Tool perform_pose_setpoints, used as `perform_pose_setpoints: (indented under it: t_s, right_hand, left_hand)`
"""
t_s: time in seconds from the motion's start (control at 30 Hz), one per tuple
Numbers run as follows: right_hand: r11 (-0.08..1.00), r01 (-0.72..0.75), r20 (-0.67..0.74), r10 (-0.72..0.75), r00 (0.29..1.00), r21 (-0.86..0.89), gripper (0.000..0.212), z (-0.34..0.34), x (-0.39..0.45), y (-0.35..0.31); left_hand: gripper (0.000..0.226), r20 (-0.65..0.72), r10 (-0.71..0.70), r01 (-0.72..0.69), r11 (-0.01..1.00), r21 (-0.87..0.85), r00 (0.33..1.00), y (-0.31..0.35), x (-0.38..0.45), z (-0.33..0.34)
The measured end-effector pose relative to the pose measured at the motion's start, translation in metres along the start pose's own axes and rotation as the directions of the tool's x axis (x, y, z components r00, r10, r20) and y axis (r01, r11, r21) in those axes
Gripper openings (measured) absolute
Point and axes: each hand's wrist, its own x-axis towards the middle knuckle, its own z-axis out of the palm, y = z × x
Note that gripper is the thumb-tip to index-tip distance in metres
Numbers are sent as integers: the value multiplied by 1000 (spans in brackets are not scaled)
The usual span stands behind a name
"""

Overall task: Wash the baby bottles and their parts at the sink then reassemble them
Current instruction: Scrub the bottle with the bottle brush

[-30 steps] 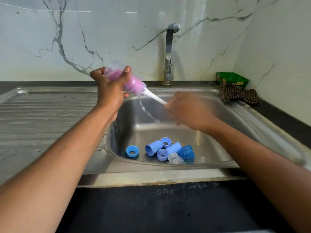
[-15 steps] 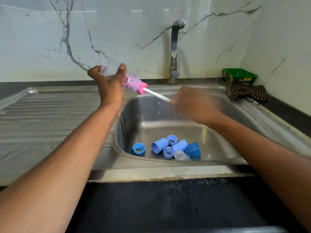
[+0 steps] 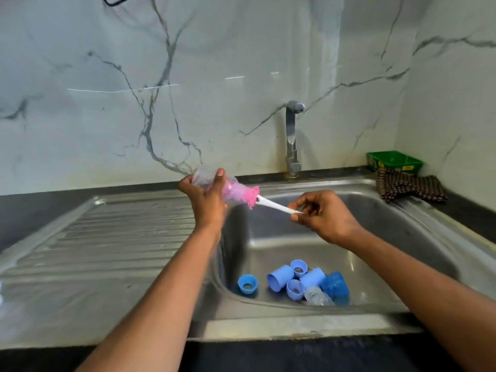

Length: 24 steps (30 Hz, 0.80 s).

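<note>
— Which step is this?

— Scrubbing the inside of a bottle, I'd say. The left hand [image 3: 208, 201] is wrapped round a clear bottle [image 3: 206, 181], held on its side above the near-left corner of the sink [image 3: 281, 237]. The right hand [image 3: 326, 217] pinches the white handle of a brush [image 3: 276, 206] between thumb and fingertips; the pink bristles sit in the bottle's mouth, partly flaring out.

— And the other parts?

— A cluster of blue caps and rings [image 3: 298, 279] lies on the sink floor, with what looks like a clear teat or second bottle among them; it is too blurred to say which.

— Next?

— Probably drawing the brush free, then rinsing under the tap [image 3: 292, 135], which shows no stream now.
</note>
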Motion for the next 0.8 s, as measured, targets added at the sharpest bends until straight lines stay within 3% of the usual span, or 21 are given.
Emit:
perform_pose_setpoints:
  t_s: [0.17, 0.33, 0.4, 0.57, 0.73, 0.8]
  right_hand:
    - [1000, -15, -62, 17, 998, 27, 12, 10, -11, -8]
    - [999, -27, -82, 31, 996, 46, 13, -8, -9, -5]
    - [999, -31, -66, 33, 997, 26, 12, -8, -8, -3]
    - [998, -37, -63, 40, 997, 48, 13, 1, -5, -6]
    - [998, -42, -1, 42, 999, 51, 11, -15, -5, 4]
    - [998, -43, -14, 44, 999, 51, 11, -13, -3, 1]
  left_hand:
    - [43, 246, -78, 37, 985, 170, 966, 1, -28, 14]
    - [49, 58, 8, -8, 1000, 13, 998, 9, -21, 11]
    - [51, -18, 55, -54, 996, 65, 998, 5, -23, 8]
    - [50, 166, 94, -118, 983, 141, 982, -6, -26, 16]
    - [50, -19, 157, -154, 981, 118, 987, -8, -13, 7]
    - [49, -11, 161, -158, 979, 126, 987, -9, -13, 7]
